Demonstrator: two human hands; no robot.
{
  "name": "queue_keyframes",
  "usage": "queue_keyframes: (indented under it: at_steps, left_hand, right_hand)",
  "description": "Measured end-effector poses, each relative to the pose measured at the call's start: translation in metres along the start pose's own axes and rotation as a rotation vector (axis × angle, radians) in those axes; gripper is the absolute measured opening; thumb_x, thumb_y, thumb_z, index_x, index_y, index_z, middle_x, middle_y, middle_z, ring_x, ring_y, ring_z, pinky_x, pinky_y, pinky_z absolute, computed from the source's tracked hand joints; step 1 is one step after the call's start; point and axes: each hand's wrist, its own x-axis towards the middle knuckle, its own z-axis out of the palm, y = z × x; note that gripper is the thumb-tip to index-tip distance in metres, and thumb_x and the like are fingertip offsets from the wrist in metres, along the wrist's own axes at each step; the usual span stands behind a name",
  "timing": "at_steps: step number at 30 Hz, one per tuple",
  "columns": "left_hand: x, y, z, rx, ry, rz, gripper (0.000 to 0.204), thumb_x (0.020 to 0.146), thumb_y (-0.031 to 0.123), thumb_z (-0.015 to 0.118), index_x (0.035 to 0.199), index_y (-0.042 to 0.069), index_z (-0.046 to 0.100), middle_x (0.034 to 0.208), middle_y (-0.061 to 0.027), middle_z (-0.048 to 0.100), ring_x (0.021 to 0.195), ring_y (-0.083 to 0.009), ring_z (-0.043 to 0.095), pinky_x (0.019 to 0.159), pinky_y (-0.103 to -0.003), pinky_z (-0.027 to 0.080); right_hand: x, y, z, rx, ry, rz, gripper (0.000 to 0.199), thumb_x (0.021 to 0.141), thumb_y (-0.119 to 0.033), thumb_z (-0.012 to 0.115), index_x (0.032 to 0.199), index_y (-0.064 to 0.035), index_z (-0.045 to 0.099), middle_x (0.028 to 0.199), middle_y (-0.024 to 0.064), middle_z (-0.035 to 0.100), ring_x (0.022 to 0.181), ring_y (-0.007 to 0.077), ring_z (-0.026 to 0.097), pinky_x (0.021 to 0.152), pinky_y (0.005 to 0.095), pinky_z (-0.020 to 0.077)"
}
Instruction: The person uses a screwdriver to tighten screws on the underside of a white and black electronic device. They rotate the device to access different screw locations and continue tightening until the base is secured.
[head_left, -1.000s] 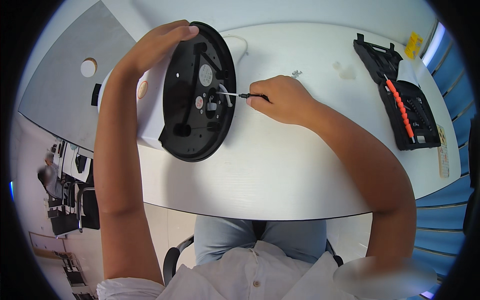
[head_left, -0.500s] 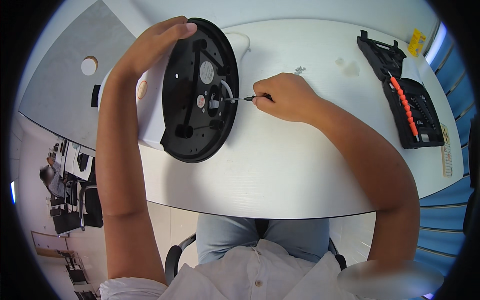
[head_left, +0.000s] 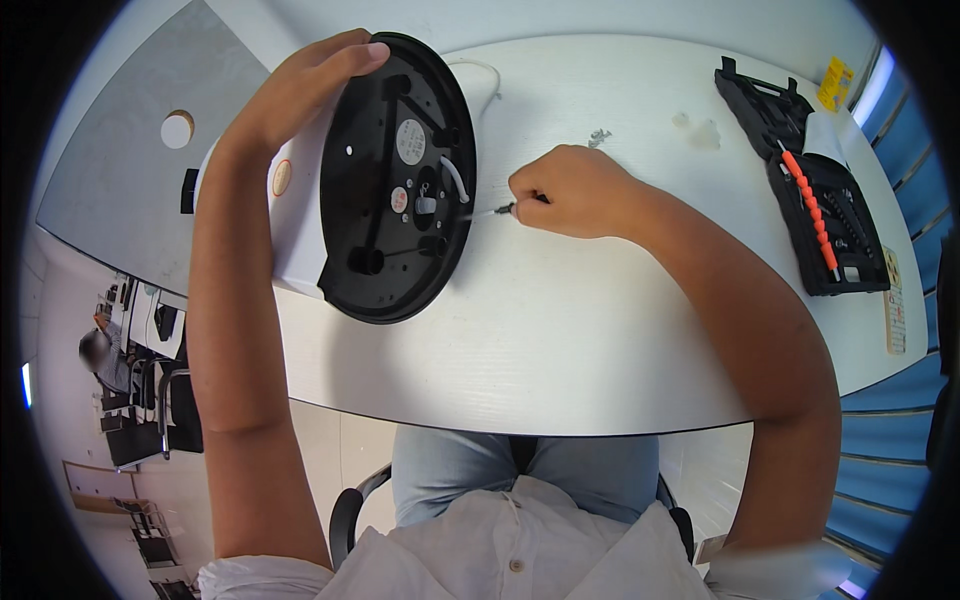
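Under the curled fingers of the left hand [head_left: 300, 90] stood a white appliance [head_left: 300, 215] tipped on its side on the white counter [head_left: 560, 340], its round black base plate [head_left: 398, 180] facing the person's right. The left fingers were pressed together and wrapped over the top rim of that plate, steadying it, with the forearm running down beside the white body. Just right of the plate, the right hand [head_left: 572, 188] lay on the counter with its fingers bunched together, pinching the handle of a small screwdriver [head_left: 495, 211]; the thin metal shaft reached leftward from the fingertips to the middle of the plate, where its tip met the black surface close to a short white wire [head_left: 455, 180] and a small round white label [head_left: 410, 141] (whether the tip sat in a screw head could not be told). Beyond the right knuckles, near but apart, a small cluster of loose metal bits [head_left: 600, 136] lay on the counter. Well away from the right fingers, toward the counter's far right end, an open black tool case [head_left: 815, 215] rested with an orange-handled driver [head_left: 810, 205] lying along it, and a yellow item [head_left: 835, 85] sat just past the case's far end.
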Motion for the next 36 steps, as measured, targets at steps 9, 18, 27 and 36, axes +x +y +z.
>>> queue_keyframes:
  at_steps: [9,18,27,36]
  left_hand:
    - [0.011,-0.01,0.004,-0.063,-0.044,-0.009,0.06,0.082,0.056,0.048,0.109,0.004,0.06,0.105,-0.0148,0.061,0.1,-0.0256,0.054,0.095,-0.036,0.037]
    - [0.02,-0.017,0.001,-0.184,-0.153,-0.08,0.065,0.084,0.057,0.048,0.119,0.003,0.059,0.114,-0.0153,0.061,0.108,-0.0258,0.055,0.1,-0.036,0.036]
    - [0.025,-0.017,0.004,-0.24,-0.187,-0.099,0.07,0.081,0.062,0.049,0.118,0.004,0.06,0.112,-0.0162,0.063,0.108,-0.0277,0.056,0.101,-0.038,0.035]
    - [0.027,-0.02,0.005,-0.236,-0.221,-0.099,0.071,0.079,0.066,0.048,0.114,0.006,0.064,0.107,-0.0171,0.065,0.103,-0.0286,0.059,0.098,-0.039,0.039]
  right_hand:
    - [-0.004,-0.009,0.007,-0.02,-0.052,-0.078,0.023,0.078,-0.021,0.05,0.06,-0.0081,0.043,0.055,0.0054,0.046,0.054,0.0224,0.044,0.051,0.0377,0.0356]
    - [-0.007,-0.013,0.012,-0.027,-0.01,-0.151,0.022,0.077,-0.022,0.049,0.06,-0.0075,0.047,0.058,0.0061,0.05,0.057,0.0243,0.049,0.054,0.0403,0.0402]
    - [-0.006,-0.01,0.011,-0.059,-0.01,-0.133,0.023,0.078,-0.022,0.049,0.061,-0.0069,0.049,0.06,0.0063,0.052,0.061,0.0239,0.052,0.056,0.0401,0.0429]
    - [-0.006,-0.013,0.011,-0.034,-0.036,-0.1,0.023,0.08,-0.023,0.049,0.063,-0.0073,0.052,0.063,0.005,0.055,0.065,0.0228,0.055,0.06,0.0393,0.045]
